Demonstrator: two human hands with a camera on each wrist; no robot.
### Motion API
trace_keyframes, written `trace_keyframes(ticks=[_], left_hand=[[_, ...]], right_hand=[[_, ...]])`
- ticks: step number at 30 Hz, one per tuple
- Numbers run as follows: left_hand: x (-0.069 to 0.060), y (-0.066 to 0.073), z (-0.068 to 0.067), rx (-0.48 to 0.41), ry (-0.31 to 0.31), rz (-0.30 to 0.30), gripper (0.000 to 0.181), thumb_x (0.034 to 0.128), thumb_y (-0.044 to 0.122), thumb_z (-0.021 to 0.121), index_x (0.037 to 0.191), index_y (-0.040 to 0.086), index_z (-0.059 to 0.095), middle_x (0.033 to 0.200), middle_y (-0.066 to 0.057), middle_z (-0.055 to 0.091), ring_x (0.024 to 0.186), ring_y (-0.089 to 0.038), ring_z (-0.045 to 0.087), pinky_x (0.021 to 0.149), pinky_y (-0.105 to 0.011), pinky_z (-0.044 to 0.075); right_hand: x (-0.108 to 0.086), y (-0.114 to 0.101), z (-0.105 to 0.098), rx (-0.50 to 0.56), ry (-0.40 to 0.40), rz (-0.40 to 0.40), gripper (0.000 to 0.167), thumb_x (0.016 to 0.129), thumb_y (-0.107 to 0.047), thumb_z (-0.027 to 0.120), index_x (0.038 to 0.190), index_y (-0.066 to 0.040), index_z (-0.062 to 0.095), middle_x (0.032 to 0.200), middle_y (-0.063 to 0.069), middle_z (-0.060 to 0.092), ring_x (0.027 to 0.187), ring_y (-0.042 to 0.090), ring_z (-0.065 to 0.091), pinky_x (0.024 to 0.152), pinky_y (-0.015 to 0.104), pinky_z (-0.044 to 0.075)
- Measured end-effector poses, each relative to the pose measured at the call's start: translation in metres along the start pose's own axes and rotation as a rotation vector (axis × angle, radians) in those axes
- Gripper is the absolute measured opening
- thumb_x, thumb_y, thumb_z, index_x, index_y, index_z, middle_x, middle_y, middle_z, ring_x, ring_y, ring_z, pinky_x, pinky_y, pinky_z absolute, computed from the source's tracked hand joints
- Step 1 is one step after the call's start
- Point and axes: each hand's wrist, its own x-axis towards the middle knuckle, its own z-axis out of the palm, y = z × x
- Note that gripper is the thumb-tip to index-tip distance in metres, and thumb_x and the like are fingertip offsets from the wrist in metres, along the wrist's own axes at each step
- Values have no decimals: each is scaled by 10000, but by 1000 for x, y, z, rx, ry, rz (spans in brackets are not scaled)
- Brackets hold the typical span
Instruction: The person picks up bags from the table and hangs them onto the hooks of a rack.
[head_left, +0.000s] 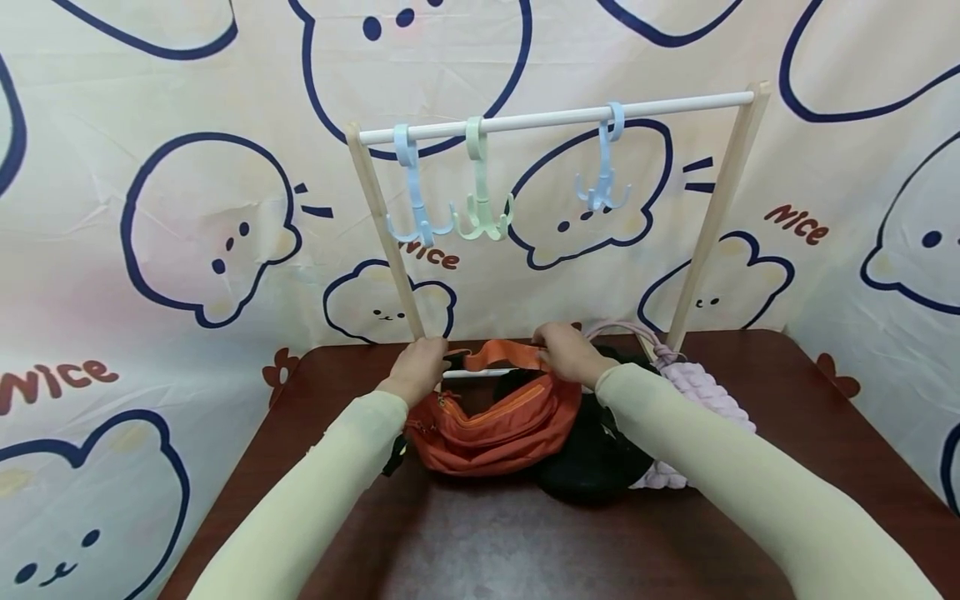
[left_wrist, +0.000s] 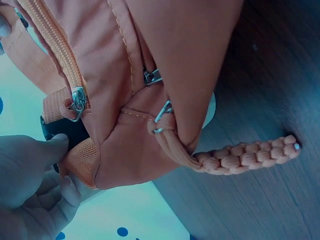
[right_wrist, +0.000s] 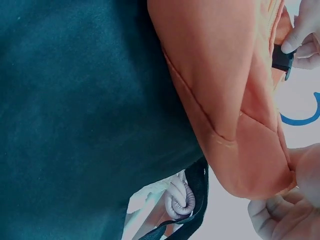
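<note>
An orange bag [head_left: 502, 429] with zippers rests on the brown table, its strap [head_left: 498, 354] raised between both hands. My left hand [head_left: 420, 367] pinches the strap by its black buckle; in the left wrist view the thumb of the left hand [left_wrist: 30, 185] lies on the buckle [left_wrist: 67, 131], beside a zipper and a braided pull [left_wrist: 245, 157]. My right hand [head_left: 570, 354] grips the strap's other end; in the right wrist view the fingers of the right hand [right_wrist: 287, 210] hold the bag's corner. A black bag [head_left: 592, 458] lies against the orange bag's right side.
Behind the bags stands a rack with a white bar [head_left: 547, 119] and wooden posts. Two blue hooks [head_left: 417, 196] [head_left: 604, 167] and a green hook [head_left: 480, 187] hang from it. A lilac woven bag [head_left: 705, 392] lies at the right, partly behind my right sleeve.
</note>
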Motion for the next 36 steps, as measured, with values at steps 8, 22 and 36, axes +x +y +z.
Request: trace_keyframes(ticks=[8, 22, 36], left_hand=[[-9, -3, -4, 4, 20, 44, 143, 1004, 138, 629, 1081, 17, 640, 943, -165, 712, 803, -255, 713, 659, -357, 572], [-20, -12, -9, -83, 27, 80, 136, 999, 150, 640, 902, 83, 573, 758, -79, 598, 633, -184, 559, 581, -304, 429], [-30, -18, -16, -61, 44, 31, 160, 1004, 177, 638, 1041, 26, 599, 843, -120, 650, 624, -178, 589, 520, -275, 443]], right_hand=[[-2, -1, -2, -12, 0, 16, 181, 1011, -127, 609, 1129, -12, 683, 1040, 115, 712, 949, 230, 667, 904, 443, 550], [-8, 1, -5, -13, 18, 38, 123, 1004, -174, 635, 1025, -61, 680, 973, 75, 701, 825, 178, 612, 798, 390, 534], [-17, 4, -11, -32, 43, 17, 185, 997, -161, 642, 1112, -21, 678, 1020, 116, 719, 860, 198, 640, 822, 405, 547]])
